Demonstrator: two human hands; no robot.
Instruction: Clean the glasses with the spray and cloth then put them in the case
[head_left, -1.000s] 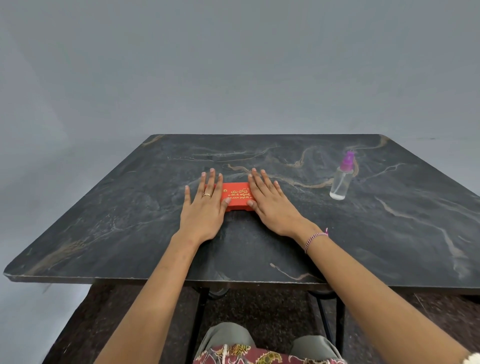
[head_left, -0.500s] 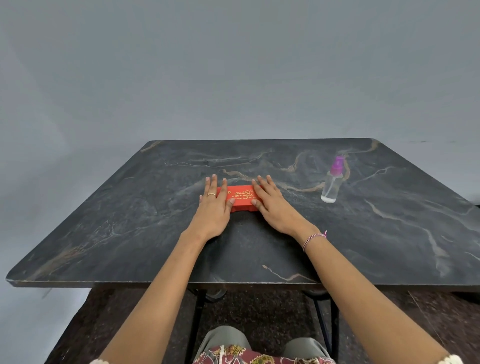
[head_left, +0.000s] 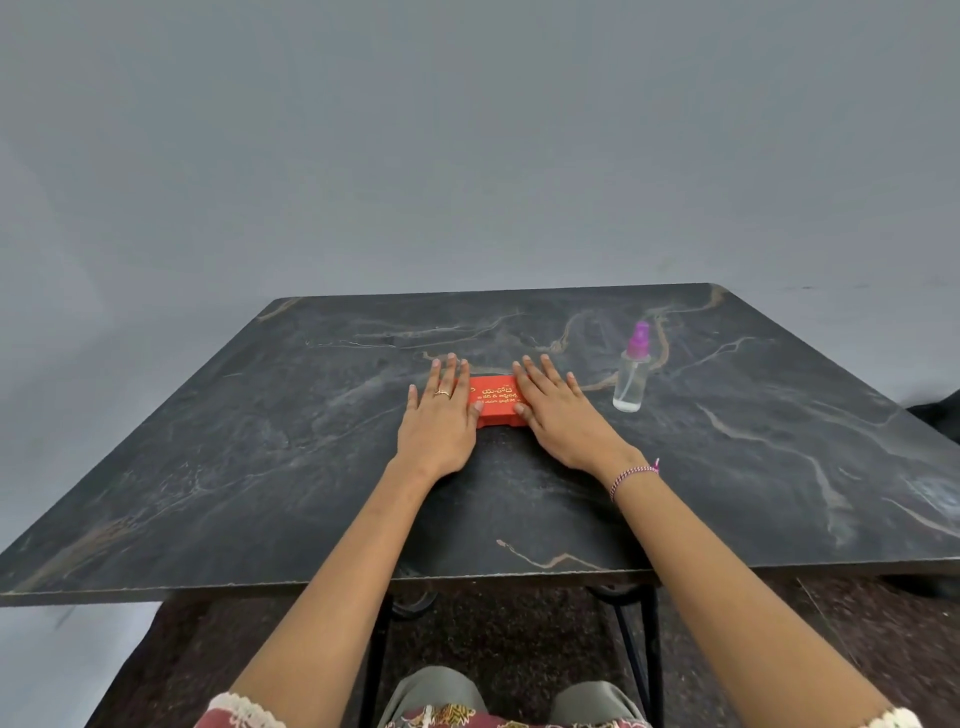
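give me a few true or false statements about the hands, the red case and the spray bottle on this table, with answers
1. The red case lies shut on the table. True.
2. The left hand holds the spray bottle. False: it lies flat at the case's left end, and the bottle stands untouched.
3. The right hand lies flat at the case's right end. True.
4. The spray bottle lies on its side. False: it stands upright, to the right of the right hand.
5. The glasses lie out on the table. False: no glasses are in view.
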